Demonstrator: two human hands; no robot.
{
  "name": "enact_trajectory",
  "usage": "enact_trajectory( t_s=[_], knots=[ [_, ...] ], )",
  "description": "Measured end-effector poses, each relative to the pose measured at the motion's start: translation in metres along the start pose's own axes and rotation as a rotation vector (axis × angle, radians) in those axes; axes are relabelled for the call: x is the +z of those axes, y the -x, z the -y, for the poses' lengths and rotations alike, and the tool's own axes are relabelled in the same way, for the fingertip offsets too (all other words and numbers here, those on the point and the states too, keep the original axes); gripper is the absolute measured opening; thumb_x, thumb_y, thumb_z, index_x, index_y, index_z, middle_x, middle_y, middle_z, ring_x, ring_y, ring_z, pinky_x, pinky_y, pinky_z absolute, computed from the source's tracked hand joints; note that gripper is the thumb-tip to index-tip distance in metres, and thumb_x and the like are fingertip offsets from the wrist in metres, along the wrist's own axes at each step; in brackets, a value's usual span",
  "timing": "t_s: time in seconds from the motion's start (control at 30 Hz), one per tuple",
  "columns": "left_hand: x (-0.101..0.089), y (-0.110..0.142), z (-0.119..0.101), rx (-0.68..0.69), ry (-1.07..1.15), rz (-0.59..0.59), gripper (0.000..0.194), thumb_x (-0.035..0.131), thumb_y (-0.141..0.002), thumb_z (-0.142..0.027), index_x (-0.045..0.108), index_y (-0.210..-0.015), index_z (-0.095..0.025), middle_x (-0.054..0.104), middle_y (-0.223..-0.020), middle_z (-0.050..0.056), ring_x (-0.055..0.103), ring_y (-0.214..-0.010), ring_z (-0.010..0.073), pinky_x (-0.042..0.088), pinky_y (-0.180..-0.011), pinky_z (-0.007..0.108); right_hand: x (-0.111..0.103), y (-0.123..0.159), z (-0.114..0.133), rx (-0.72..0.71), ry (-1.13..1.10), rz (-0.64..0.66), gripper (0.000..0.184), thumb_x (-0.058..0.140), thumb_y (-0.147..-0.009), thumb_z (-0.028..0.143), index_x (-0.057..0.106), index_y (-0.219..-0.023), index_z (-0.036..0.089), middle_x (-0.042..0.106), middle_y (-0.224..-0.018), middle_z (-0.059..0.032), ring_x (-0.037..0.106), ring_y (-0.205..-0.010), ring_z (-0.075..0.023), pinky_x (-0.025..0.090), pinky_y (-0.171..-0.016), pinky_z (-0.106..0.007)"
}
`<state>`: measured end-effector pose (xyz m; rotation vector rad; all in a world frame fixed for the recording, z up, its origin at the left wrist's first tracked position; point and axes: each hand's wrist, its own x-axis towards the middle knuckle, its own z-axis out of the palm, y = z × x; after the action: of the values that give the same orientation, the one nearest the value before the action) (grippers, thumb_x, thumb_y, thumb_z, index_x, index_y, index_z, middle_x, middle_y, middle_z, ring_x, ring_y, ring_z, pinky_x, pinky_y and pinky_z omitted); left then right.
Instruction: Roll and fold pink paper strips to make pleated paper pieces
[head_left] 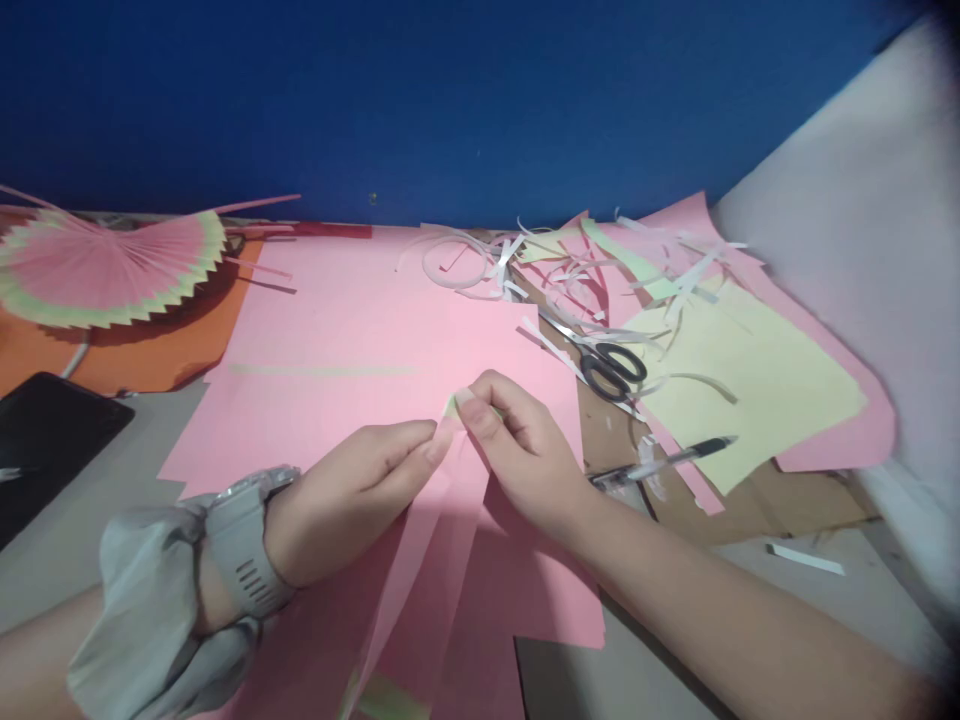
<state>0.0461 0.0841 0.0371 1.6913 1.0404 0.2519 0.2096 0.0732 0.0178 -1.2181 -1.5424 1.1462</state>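
Pinching folded pink paper [416,550]: left hand [356,490] and right hand [529,450], fingers closed at its tip, apparently keeping layers aligned; scissors [611,368] to its right.

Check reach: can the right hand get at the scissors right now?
Likely yes: the scissors lie close by, slightly beyond and to its right, handle end largely uncovered. But the right hand is pinching the folded pink paper, so it would probably need to let go first.

We see on the left arm [49,625] a light-grey watch [241,545] with oblong strap slots and a metallic-looking case; adjoining it, we note a grey fabric scrunchie [154,600], gathered into soft folds.
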Motion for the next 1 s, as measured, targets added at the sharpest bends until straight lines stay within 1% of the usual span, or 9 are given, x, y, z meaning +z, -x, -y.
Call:
enact_trajectory(
  t_s=[0.17, 0.27, 0.37, 0.53, 0.6, 0.7, 0.83, 0.9, 1.0],
  knots=[
    [0.0012, 0.0007, 0.0021, 0.037, 0.038, -0.062, 0.030, 0.030, -0.093, -0.038, 0.043, -0.072, -0.021, 0.046, -0.072, -0.003, 0.045, -0.073, 0.0143, 0.039, -0.072, 0.026, -0.0024, -0.0009, -0.0015, 0.017, -0.135, 0.021, 0.029, 0.045, -0.091, 0.037, 0.043, -0.068, 0.019, 0.034, -0.065, 0.0049, 0.033, -0.060, -0.0084, 0.032, -0.058, -0.021],
    [0.0013, 0.0010, 0.0037, 0.136, 0.083, -0.117, 0.025, 0.032, -0.093, -0.032, 0.053, -0.086, -0.021, 0.057, -0.084, -0.003, 0.051, -0.084, 0.0151, 0.038, -0.085, 0.026, -0.0029, -0.0006, -0.0013, 0.017, -0.196, 0.138, 0.024, 0.046, -0.090, 0.036, 0.049, -0.073, 0.019, 0.041, -0.068, 0.0038, 0.042, -0.066, -0.0093, 0.038, -0.067, -0.022],
    [0.0009, 0.0011, 0.0059, 0.154, 0.071, -0.131, 0.026, 0.033, -0.093, -0.032, 0.056, -0.100, -0.022, 0.061, -0.087, -0.002, 0.054, -0.083, 0.0152, 0.038, -0.088, 0.026, -0.0016, -0.0007, 0.0008, 0.013, -0.173, 0.249, 0.018, 0.045, -0.090, 0.030, 0.055, -0.080, 0.019, 0.047, -0.073, 0.0016, 0.048, -0.077, -0.0122, 0.040, -0.079, -0.026],
    [0.0003, 0.0008, 0.0063, 0.180, 0.060, -0.104, 0.031, 0.031, -0.094, -0.033, 0.058, -0.103, -0.020, 0.063, -0.095, 0.000, 0.054, -0.090, 0.0161, 0.037, -0.092, 0.027, 0.0001, -0.0021, 0.0024, -0.027, -0.211, 0.322, 0.023, 0.041, -0.092, 0.028, 0.057, -0.080, 0.018, 0.051, -0.080, -0.0005, 0.050, -0.081, -0.0135, 0.041, -0.083, -0.027],
    [0.0004, 0.0005, 0.0051, 0.197, 0.058, -0.097, 0.032, 0.029, -0.094, -0.033, 0.058, -0.100, -0.020, 0.063, -0.096, 0.001, 0.053, -0.093, 0.0165, 0.037, -0.092, 0.028, 0.0002, -0.0018, 0.0014, -0.020, -0.222, 0.313, 0.024, 0.040, -0.092, 0.029, 0.056, -0.078, 0.018, 0.051, -0.078, -0.0002, 0.050, -0.080, -0.0133, 0.041, -0.081, -0.027],
    [0.0009, 0.0001, 0.0042, 0.157, 0.016, -0.086, 0.034, 0.028, -0.094, -0.036, 0.056, -0.088, -0.019, 0.060, -0.084, 0.000, 0.052, -0.084, 0.0161, 0.040, -0.086, 0.028, 0.0000, -0.0005, -0.0005, -0.019, -0.217, 0.261, 0.024, 0.041, -0.092, 0.033, 0.053, -0.078, 0.019, 0.048, -0.075, 0.0007, 0.048, -0.077, -0.0125, 0.040, -0.076, -0.026],
    [0.0015, 0.0004, 0.0041, 0.066, -0.079, -0.051, 0.037, 0.025, -0.093, -0.042, 0.044, -0.070, -0.019, 0.050, -0.072, -0.002, 0.045, -0.069, 0.0139, 0.040, -0.069, 0.027, 0.0000, 0.0003, -0.0009, -0.013, -0.149, 0.159, 0.033, 0.041, -0.093, 0.036, 0.039, -0.064, 0.019, 0.031, -0.064, 0.0039, 0.032, -0.059, -0.0094, 0.031, -0.057, -0.022],
    [0.0015, 0.0009, 0.0035, 0.055, -0.079, -0.034, 0.037, 0.025, -0.092, -0.043, 0.038, -0.067, -0.019, 0.044, -0.070, -0.003, 0.041, -0.066, 0.0128, 0.037, -0.066, 0.026, 0.0003, 0.0003, -0.0004, -0.019, -0.112, 0.137, 0.036, 0.040, -0.093, 0.035, 0.032, -0.061, 0.019, 0.026, -0.063, 0.0046, 0.026, -0.057, -0.0092, 0.026, -0.054, -0.023],
    [0.0012, 0.0019, 0.0024, 0.046, -0.064, -0.011, 0.036, 0.026, -0.092, -0.043, 0.032, -0.065, -0.020, 0.034, -0.066, -0.004, 0.034, -0.064, 0.0117, 0.033, -0.061, 0.025, 0.0010, 0.0002, -0.0004, -0.037, -0.071, 0.101, 0.037, 0.039, -0.094, 0.035, 0.029, -0.062, 0.020, 0.024, -0.062, 0.0048, 0.026, -0.057, -0.0093, 0.025, -0.053, -0.024]
  ],
)
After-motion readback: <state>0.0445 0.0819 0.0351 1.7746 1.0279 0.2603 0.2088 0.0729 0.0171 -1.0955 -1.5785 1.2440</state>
